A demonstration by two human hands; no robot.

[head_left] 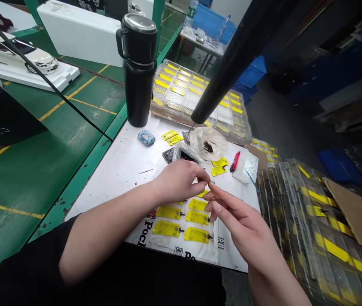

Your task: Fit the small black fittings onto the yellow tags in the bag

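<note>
Head view, single frame.
Left hand: fingers curled, thumb and forefinger pinched at the tips; item pinched too small to make out.
Right hand: fingers extended, loosely open, tips touching left fingertips; nothing visibly held.
Yellow parts: two columns on white sheet, directly beneath both hands, topmost ones partly covered by them.
Loose yellow parts: just beyond hands.
Clear bags: dark small pieces inside, beyond left hand.
Red pen: beside bags, right.
Black flask: upright, far edge of sheet.
Blue case: near flask base.
Clear trays: yellow pieces inside, behind bags; further stack at right.
White model car: far left, on foam block.
</note>
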